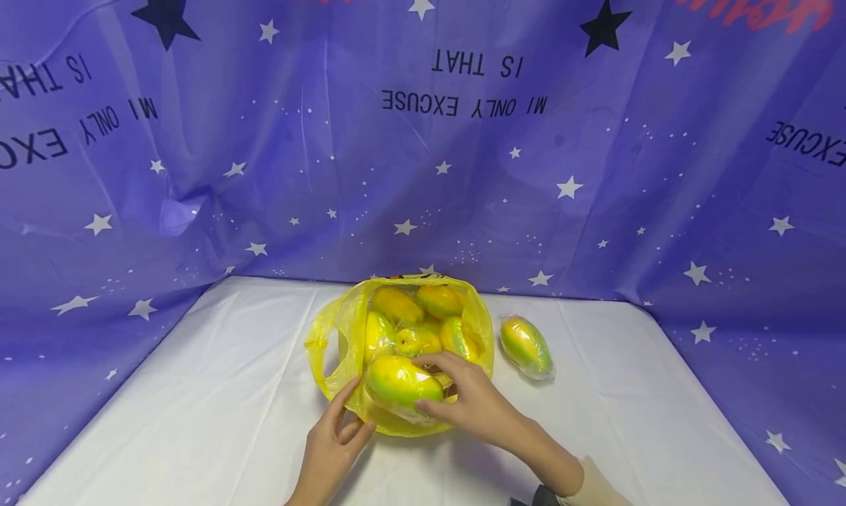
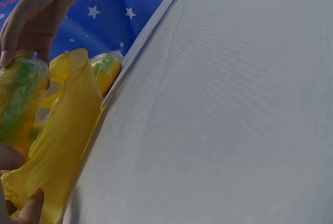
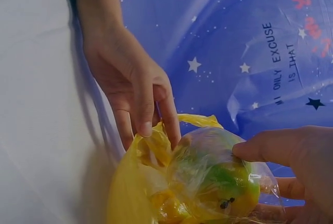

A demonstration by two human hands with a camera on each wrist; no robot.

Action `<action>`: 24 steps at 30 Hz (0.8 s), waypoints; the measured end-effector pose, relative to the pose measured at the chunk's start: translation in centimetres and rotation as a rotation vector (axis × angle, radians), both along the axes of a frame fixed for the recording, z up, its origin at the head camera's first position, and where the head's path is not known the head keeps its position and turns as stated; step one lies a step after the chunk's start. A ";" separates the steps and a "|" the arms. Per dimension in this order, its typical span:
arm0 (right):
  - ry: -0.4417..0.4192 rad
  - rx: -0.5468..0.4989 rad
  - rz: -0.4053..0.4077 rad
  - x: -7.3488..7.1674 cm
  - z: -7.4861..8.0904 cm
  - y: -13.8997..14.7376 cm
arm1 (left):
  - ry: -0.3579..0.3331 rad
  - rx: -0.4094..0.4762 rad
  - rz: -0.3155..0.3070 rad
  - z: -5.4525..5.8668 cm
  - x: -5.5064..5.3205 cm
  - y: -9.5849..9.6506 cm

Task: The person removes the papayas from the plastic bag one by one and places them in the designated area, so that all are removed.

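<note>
A yellow plastic bag (image 1: 350,313) lies with its mouth open on the white table, several mangoes (image 1: 397,305) inside it. My right hand (image 1: 472,397) grips a green-and-yellow mango (image 1: 399,381) in clear wrap, over the near side of the bag's mouth. Wrapping crinkles round that mango (image 3: 213,180) in the right wrist view, thumb on one side and fingers on the other. With thumb and fingers, my left hand (image 1: 333,449) pinches the bag's near left rim. Seen from the right wrist, the left hand (image 3: 130,78) has the yellow film between its fingertips.
To the right of the bag, another wrapped mango (image 1: 525,347) lies on the white tablecloth (image 1: 595,425). A purple curtain (image 1: 423,139) with stars and lettering hangs behind the table and along both sides. One bag handle (image 1: 316,353) loops out at the left.
</note>
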State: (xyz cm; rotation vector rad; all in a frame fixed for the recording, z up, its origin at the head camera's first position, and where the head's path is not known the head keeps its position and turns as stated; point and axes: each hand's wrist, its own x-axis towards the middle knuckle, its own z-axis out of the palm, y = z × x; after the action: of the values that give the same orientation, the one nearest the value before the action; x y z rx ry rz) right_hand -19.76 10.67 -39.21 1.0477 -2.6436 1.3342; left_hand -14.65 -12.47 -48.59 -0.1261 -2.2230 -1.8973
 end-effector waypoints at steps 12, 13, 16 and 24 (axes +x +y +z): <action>-0.011 -0.037 -0.035 0.0 1.0 0.6 | 0.055 -0.050 0.000 -0.2 -0.2 -0.1; -0.014 -0.040 -0.040 0.0 1.1 0.7 | 0.057 -0.048 -0.001 -0.2 -0.2 -0.1; -0.011 -0.047 -0.051 0.1 1.4 1.0 | 0.051 -0.035 -0.008 -0.2 -0.1 -0.2; 0.030 -0.049 -0.104 0.3 1.8 2.2 | 0.020 -0.012 -0.007 -0.2 0.0 0.0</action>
State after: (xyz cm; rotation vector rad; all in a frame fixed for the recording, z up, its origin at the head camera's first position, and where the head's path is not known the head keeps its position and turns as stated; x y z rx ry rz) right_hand -19.47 12.89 -37.36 0.9039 -2.5902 1.3443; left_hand -14.61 -12.47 -48.74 -0.1545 -2.2240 -1.8790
